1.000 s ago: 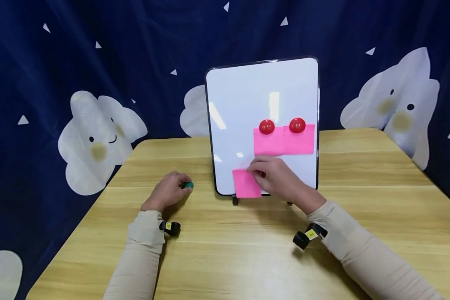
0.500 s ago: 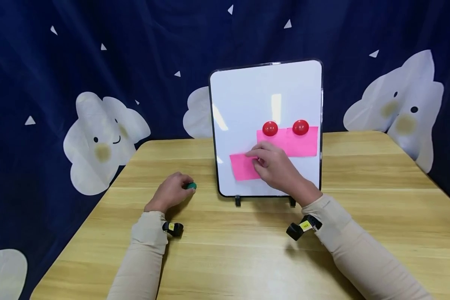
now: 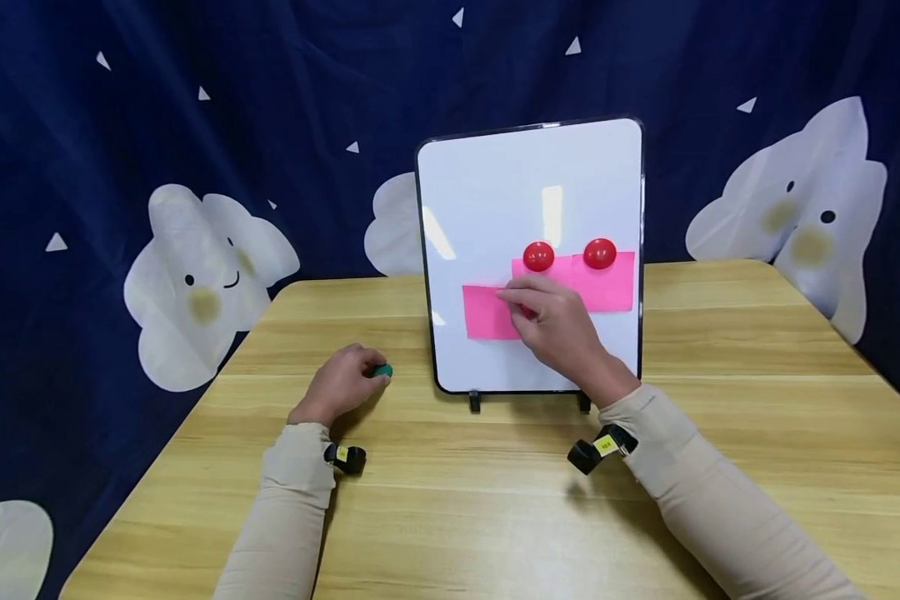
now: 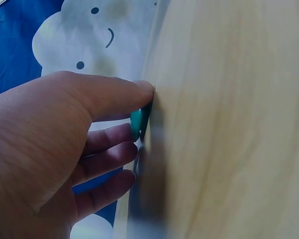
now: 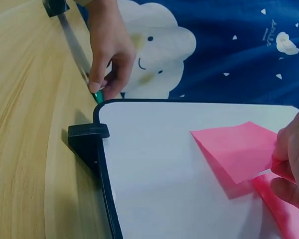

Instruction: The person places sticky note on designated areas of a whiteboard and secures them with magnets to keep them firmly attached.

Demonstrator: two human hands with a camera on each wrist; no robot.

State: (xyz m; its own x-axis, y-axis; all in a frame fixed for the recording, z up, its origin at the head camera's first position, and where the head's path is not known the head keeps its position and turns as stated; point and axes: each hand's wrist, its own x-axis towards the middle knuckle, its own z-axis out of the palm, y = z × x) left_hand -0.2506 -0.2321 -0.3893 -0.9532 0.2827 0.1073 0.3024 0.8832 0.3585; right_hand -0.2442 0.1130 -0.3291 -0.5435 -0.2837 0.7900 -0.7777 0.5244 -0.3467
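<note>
A white magnetic board (image 3: 495, 192) stands upright on the wooden table (image 3: 495, 500). Two red magnets (image 3: 538, 256) (image 3: 599, 252) pin two pink sticky notes (image 3: 607, 287) to it. My right hand (image 3: 558, 325) pinches a third pink note (image 3: 486, 312) (image 5: 239, 149) and holds it against the board, left of the pinned ones. My left hand (image 3: 341, 385) rests on the table left of the board, its fingers curled round a green magnet (image 3: 380, 371) (image 4: 138, 122).
The board's black feet (image 3: 476, 402) stand on the table; one foot (image 5: 87, 133) shows close in the right wrist view. A dark blue curtain with white clouds (image 3: 202, 283) hangs behind. Bare wood lies in front of my arms.
My right hand has lifted the pink note from the board's lower edge up to beside the pinned notes. The left hand has stayed put on the green magnet.
</note>
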